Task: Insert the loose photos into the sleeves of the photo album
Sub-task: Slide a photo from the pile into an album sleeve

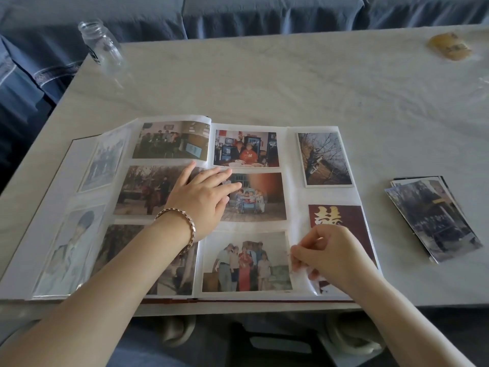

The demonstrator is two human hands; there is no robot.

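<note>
Open on a pale marble table (264, 83), near edge lined up with the table's near edge: a photo album (292, 181), prints filling the clear pockets on both pages.

Laid flat across the centre fold, over the middle row of prints: the left hand (203, 197), fingers straight and slightly apart, gripping nothing, chain bracelet (182, 221) at the wrist.

At the lower right pocket: the right hand (336, 252), fingers curled, thumb and fingertips pinching the left edge of the sleeve (304, 276), film lifted off the page. Under that hand, a red card (336, 215) with a gold character, partly hidden. Above it, a tree photo (326, 158), slightly tilted.

Right of the album, apart from its edge by a strip of marble: a stack of loose photos (434, 221), fanned, near the table's front edge.

Beyond the album's far edge, a broad stretch of marble up to a glass jar (102, 45) at the far left corner and a yellowish wrapped item (449, 46) far right. Behind the table, a blue sofa (264, 14).
</note>
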